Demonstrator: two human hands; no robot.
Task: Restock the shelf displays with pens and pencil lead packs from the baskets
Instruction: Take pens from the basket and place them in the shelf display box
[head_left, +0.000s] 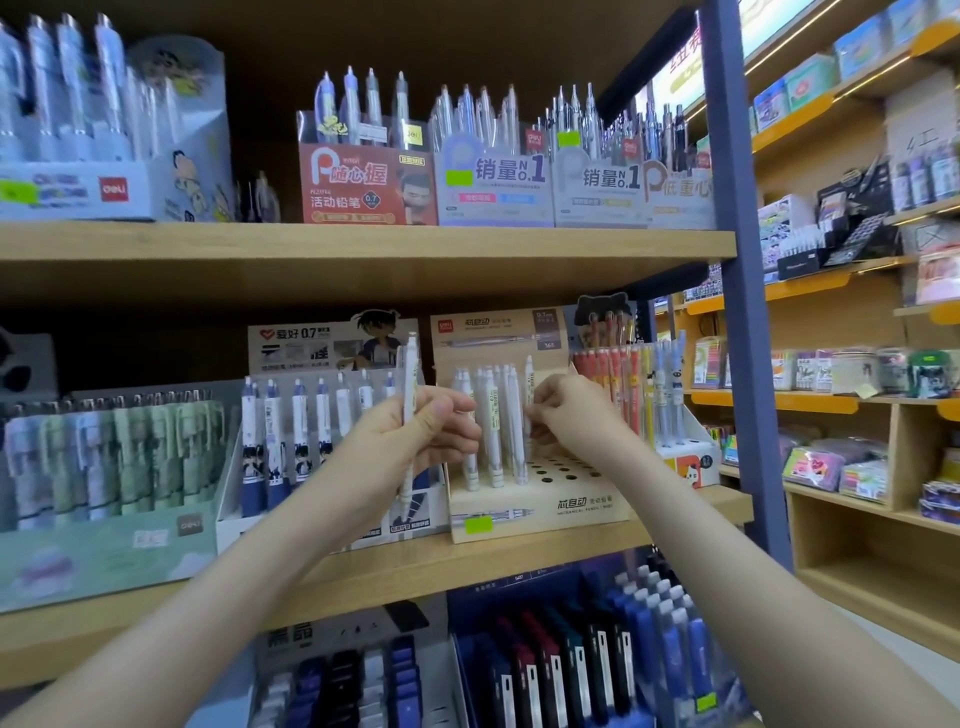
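**Head view: tight slots, crowded neighbours**

Farthest left, the left hand (415, 431) grips a white mechanical pencil (408, 384) upright, just left of the beige pencil stand (545, 506). The right hand (566, 410) pinches a standing pencil (528, 382) in that stand. A wrist nudge would likely topple the packed rows, or a tip could miss its hole. The empty holes (566, 470) just below the right hand give room. The orange pencil display (613, 384) crowds its right side.

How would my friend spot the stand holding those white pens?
Find the middle wooden shelf. Between the blue-and-white pen box and the red and yellow pencils sits a beige cardboard stand. Only it has rows of empty round holes on top.
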